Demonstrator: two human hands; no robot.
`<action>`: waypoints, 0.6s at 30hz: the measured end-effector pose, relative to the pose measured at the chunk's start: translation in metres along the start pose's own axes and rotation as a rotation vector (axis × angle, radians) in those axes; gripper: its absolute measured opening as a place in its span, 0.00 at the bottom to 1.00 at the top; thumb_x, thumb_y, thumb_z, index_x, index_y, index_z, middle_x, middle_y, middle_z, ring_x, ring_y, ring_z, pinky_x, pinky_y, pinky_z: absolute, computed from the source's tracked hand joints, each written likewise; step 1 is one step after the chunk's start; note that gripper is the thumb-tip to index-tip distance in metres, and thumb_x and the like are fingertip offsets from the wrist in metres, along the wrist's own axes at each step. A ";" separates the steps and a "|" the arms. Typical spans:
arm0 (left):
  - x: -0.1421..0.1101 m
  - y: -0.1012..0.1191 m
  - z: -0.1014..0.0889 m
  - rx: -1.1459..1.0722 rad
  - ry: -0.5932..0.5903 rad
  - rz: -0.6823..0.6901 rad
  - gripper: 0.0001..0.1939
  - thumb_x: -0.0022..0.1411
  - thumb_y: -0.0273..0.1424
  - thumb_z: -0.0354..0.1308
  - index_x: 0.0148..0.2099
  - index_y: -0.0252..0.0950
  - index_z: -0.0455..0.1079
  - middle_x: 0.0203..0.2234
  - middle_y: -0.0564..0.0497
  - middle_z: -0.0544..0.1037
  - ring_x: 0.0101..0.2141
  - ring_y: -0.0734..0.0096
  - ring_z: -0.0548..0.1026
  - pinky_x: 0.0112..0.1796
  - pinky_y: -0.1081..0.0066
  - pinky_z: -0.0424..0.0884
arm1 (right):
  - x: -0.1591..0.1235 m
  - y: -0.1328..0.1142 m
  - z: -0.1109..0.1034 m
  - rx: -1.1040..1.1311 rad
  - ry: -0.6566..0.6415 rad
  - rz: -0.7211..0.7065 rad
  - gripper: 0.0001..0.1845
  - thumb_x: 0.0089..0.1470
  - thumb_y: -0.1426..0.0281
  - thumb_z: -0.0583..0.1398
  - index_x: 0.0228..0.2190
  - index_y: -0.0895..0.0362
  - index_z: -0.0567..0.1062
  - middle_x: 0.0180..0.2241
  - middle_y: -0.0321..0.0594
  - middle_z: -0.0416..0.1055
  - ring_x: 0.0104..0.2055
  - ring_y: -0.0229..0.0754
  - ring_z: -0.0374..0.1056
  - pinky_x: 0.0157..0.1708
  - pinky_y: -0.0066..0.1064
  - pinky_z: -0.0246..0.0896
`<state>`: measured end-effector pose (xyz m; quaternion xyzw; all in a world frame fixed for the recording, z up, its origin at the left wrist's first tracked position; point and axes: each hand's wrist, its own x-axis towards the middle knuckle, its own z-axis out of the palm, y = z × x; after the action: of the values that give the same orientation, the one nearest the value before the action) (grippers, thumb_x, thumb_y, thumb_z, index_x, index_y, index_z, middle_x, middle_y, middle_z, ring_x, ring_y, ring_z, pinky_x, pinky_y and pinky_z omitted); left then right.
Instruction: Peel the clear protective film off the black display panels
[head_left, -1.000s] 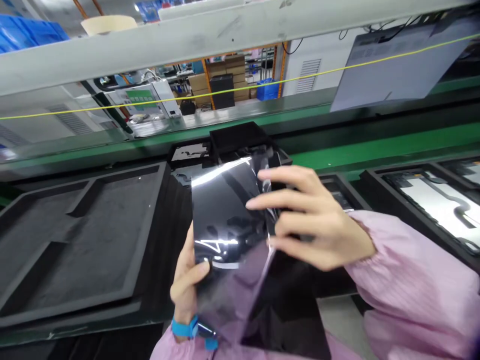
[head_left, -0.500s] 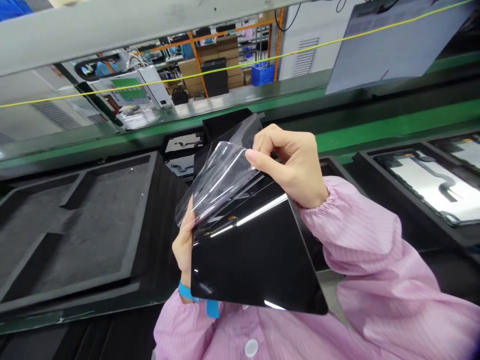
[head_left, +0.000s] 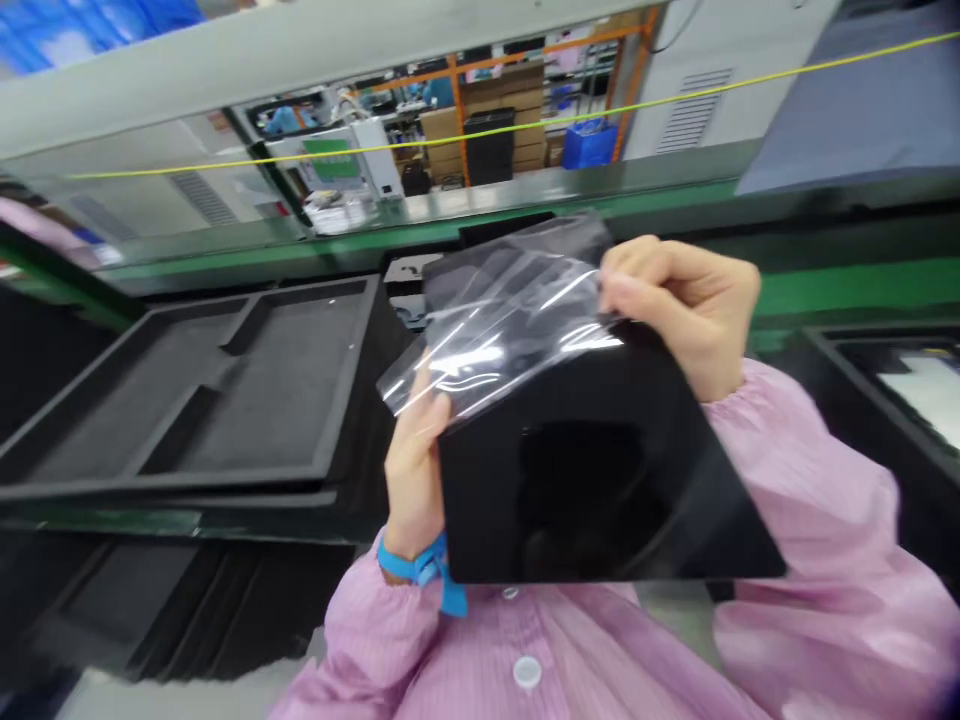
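A glossy black panel [head_left: 600,480] is held up in front of my chest. My left hand [head_left: 414,470] grips its left edge, a blue wrist strap [head_left: 420,568] just below. A clear plastic film [head_left: 502,320] is lifted off the panel's upper part and curls toward the left. My right hand [head_left: 686,300] is closed in a pinch on the film's upper right corner. Both arms wear pink sleeves [head_left: 810,520].
A black foam tray [head_left: 210,400] with shaped recesses lies to the left on the green conveyor [head_left: 847,285]. Another dark tray [head_left: 892,390] holding a pale part sits at the right. A grey beam [head_left: 315,60] and yellow cord [head_left: 675,100] cross overhead.
The film has been peeled further off the panel. My right hand has shifted to the right with the film's corner, and the panel now faces me more squarely. The camera has turned left.
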<state>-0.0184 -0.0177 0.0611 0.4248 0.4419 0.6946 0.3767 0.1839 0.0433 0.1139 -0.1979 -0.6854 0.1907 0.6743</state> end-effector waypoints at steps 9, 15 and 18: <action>0.008 0.020 0.006 -0.425 -0.266 -0.295 0.30 0.58 0.32 0.60 0.64 0.43 0.63 0.54 0.53 0.76 0.62 0.49 0.63 0.64 0.47 0.53 | 0.005 0.011 -0.019 -0.230 -0.127 0.146 0.19 0.60 0.59 0.60 0.22 0.52 0.62 0.27 0.38 0.61 0.34 0.44 0.63 0.41 0.38 0.61; 0.013 0.020 -0.002 -0.454 -0.253 -0.260 0.22 0.60 0.28 0.59 0.57 0.44 0.71 0.57 0.58 0.73 0.64 0.58 0.60 0.65 0.55 0.52 | 0.013 0.014 -0.003 -0.132 -0.105 0.120 0.20 0.55 0.61 0.65 0.19 0.54 0.65 0.24 0.37 0.62 0.31 0.39 0.62 0.38 0.36 0.58; 0.021 0.026 -0.011 -0.315 -0.095 -0.280 0.17 0.56 0.28 0.62 0.50 0.39 0.76 0.55 0.55 0.75 0.63 0.52 0.62 0.65 0.51 0.54 | 0.018 0.014 0.013 -0.117 -0.062 0.199 0.19 0.54 0.61 0.66 0.20 0.56 0.68 0.25 0.37 0.66 0.31 0.38 0.64 0.34 0.34 0.57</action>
<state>-0.0393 -0.0106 0.0876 0.3274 0.3645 0.6752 0.5514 0.1714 0.0646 0.1216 -0.2979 -0.6928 0.2221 0.6180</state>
